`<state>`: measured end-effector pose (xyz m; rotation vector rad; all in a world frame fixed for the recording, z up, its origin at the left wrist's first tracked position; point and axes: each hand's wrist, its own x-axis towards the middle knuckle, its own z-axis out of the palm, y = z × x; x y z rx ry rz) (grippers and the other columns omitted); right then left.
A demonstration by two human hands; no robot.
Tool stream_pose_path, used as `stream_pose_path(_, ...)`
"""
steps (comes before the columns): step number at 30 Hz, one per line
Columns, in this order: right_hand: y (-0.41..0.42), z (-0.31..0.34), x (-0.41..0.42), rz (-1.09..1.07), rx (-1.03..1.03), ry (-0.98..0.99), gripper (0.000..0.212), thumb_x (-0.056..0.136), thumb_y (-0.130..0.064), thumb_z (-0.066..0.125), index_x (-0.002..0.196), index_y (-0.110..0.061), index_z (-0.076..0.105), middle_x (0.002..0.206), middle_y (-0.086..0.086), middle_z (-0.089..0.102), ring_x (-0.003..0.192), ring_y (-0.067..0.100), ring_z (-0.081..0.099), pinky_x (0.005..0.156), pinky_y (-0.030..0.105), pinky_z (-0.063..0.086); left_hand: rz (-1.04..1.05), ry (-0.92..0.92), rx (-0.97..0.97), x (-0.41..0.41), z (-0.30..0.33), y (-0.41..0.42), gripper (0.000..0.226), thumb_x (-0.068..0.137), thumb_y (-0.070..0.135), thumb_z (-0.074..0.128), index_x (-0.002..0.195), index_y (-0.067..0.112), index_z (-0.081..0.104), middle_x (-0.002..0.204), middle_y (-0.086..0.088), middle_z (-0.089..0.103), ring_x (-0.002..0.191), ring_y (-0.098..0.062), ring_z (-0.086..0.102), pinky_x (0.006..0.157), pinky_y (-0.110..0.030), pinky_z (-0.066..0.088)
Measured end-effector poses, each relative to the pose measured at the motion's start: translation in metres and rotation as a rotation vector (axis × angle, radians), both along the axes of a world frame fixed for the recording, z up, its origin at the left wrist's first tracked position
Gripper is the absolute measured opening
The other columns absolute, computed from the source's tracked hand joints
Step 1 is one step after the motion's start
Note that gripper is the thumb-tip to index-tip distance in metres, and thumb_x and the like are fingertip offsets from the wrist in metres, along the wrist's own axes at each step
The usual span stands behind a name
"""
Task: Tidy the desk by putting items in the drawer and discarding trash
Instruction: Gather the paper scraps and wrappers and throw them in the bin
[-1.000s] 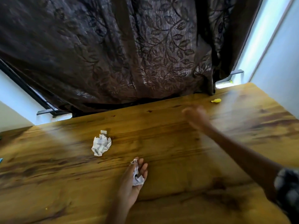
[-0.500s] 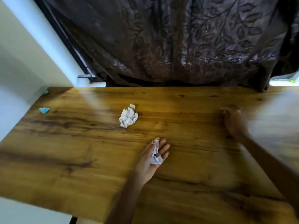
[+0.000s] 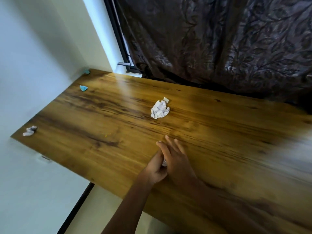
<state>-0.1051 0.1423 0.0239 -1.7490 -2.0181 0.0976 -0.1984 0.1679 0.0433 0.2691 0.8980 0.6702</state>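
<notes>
My left hand is curled round a small white paper scrap near the wooden desk's front edge. My right hand lies palm down over it with straight fingers; what is under the palm is hidden. A crumpled white paper ball sits beyond both hands, with a small white piece just behind it. Another small crumpled paper rests at the desk's left corner. A blue scrap lies at the far left, and a teal scrap is in the back corner.
A dark patterned curtain hangs behind the desk's back edge. A pale wall borders the desk on the left. A tiny yellow crumb lies on the wood left of the hands. The floor shows below the desk's front edge.
My right hand has swung left from the desk's right side and now covers my left hand. The view has turned left, bringing in the left corner's papers.
</notes>
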Motion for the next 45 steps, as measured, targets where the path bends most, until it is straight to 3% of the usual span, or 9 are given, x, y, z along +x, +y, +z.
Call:
stream_pose_path(3,0.014,0.023,-0.008,0.148,0.005,0.007,0.042,0.085,-0.022,0.036,0.126,-0.024,0.047,0.126,-0.003,0.06,0.136,0.024,0.033,0.1,0.053,0.034,0.08,0.004,0.022,-0.012,0.006,0.003,0.038,0.102,0.031,0.029,0.098,0.012,0.061,0.078,-0.002,0.074,0.068,-0.011,0.071,0.058,-0.022,0.056)
stream_pose_path(9,0.091,0.059,-0.008,0.139,-0.046,0.166,0.038,0.09,-0.04,0.048,0.126,-0.027,0.047,0.14,-0.005,0.041,0.135,0.02,0.024,0.101,0.043,0.022,0.43,-0.145,-0.143,-0.059,0.004,0.01,0.028,0.097,0.032,0.047,0.082,0.012,0.06,0.057,-0.001,0.055,0.045,-0.011,0.055,0.044,-0.017,0.047)
stream_pose_path(15,0.169,0.043,-0.016,0.014,-0.284,-0.05,0.057,0.084,-0.037,0.062,0.135,-0.024,0.041,0.153,0.007,0.018,0.138,0.031,0.018,0.106,0.053,0.029,0.584,-0.175,-0.119,-0.111,0.013,0.0,0.029,0.092,0.039,0.052,0.086,0.012,0.061,0.059,0.0,0.054,0.059,-0.01,0.049,0.047,-0.018,0.048)
stream_pose_path(22,0.166,0.004,-0.047,-0.02,-0.142,-0.023,0.031,0.082,-0.013,0.066,0.113,-0.017,0.061,0.132,0.013,0.045,0.118,0.033,0.037,0.09,0.043,0.041,0.654,-0.233,-0.107,-0.178,0.026,-0.004,0.014,0.09,0.021,0.059,0.081,0.011,0.062,0.052,-0.002,0.058,0.043,-0.009,0.056,0.045,-0.017,0.048)
stream_pose_path(26,0.143,0.017,-0.104,0.066,-0.069,0.225,0.031,0.081,-0.014,0.069,0.111,-0.014,0.065,0.123,0.015,0.053,0.112,0.033,0.049,0.082,0.036,0.047,0.66,-0.269,-0.106,-0.21,0.031,0.002,0.015,0.091,0.015,0.058,0.081,0.006,0.064,0.058,-0.006,0.065,0.058,-0.012,0.062,0.049,-0.022,0.055)
stream_pose_path(30,0.102,0.044,-0.195,0.209,0.089,0.451,0.022,0.085,-0.008,0.062,0.106,-0.013,0.067,0.119,0.012,0.053,0.103,0.016,0.049,0.07,0.024,0.048,0.664,-0.255,-0.051,-0.249,0.03,0.014,0.015,0.093,0.014,0.055,0.088,0.003,0.063,0.065,-0.008,0.071,0.056,-0.017,0.07,0.052,-0.032,0.059)
stream_pose_path(33,0.074,0.047,-0.257,0.359,0.101,0.496,0.02,0.085,-0.013,0.057,0.101,-0.014,0.068,0.115,0.009,0.056,0.105,0.016,0.054,0.079,0.033,0.053,0.668,-0.262,-0.002,-0.286,0.024,0.021,0.022,0.095,0.015,0.052,0.111,0.001,0.058,0.079,-0.013,0.071,0.058,-0.019,0.07,0.053,-0.031,0.059)
stream_pose_path(37,0.057,0.05,-0.311,0.392,0.141,0.475,0.019,0.087,-0.014,0.05,0.095,-0.013,0.067,0.099,0.001,0.064,0.093,0.008,0.057,0.08,0.026,0.051,0.631,-0.238,0.04,-0.332,0.016,0.024,0.041,0.096,0.022,0.05,0.13,-0.001,0.05,0.104,-0.015,0.065,0.075,-0.02,0.07,0.06,-0.03,0.06)
stream_pose_path(45,0.051,0.042,-0.381,0.562,0.056,0.372,0.025,0.085,-0.006,0.052,0.1,-0.016,0.068,0.101,0.0,0.068,0.095,0.011,0.061,0.08,0.027,0.054,0.561,-0.319,0.124,-0.398,0.022,0.022,0.061,0.077,0.041,0.063,0.124,0.003,0.058,0.112,-0.015,0.067,0.095,-0.02,0.069,0.08,-0.029,0.058)
